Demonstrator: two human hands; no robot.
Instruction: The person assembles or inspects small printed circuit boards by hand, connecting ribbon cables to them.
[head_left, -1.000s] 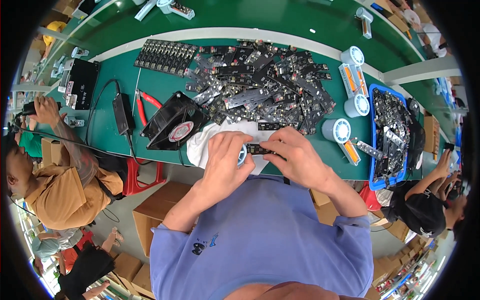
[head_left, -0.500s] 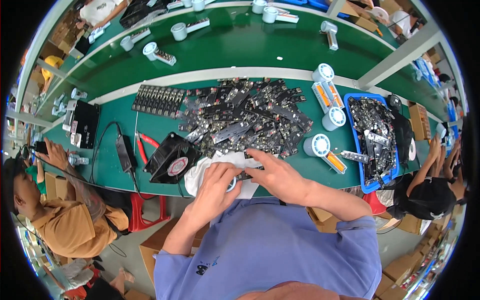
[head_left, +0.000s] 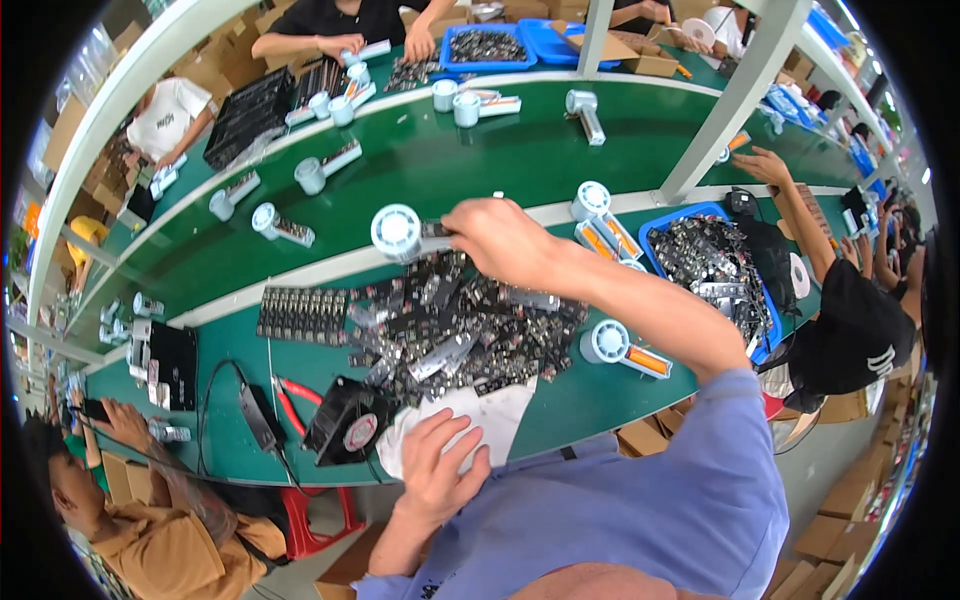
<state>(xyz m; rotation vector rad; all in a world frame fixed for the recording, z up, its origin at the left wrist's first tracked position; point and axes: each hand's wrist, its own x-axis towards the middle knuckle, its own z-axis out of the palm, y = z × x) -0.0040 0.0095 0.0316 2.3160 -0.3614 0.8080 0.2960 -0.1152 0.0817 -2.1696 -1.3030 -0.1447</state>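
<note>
Head view showed the pale-blue fan (head_left: 397,232) by the white rail (head_left: 305,277), its board end pinched in the right hand (head_left: 505,240); the left hand (head_left: 438,468), empty, half-curled, was over white cloth (head_left: 510,415). One-handed transfer seemed the step, needing steadiness.

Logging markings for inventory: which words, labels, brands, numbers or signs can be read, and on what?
I don't copy print; places only:
Black fan: round label, too small.
Black box: pale marks, too small.
White shirt: dark print, blurred.
Black shirt, right: white marks, blurred.
</note>
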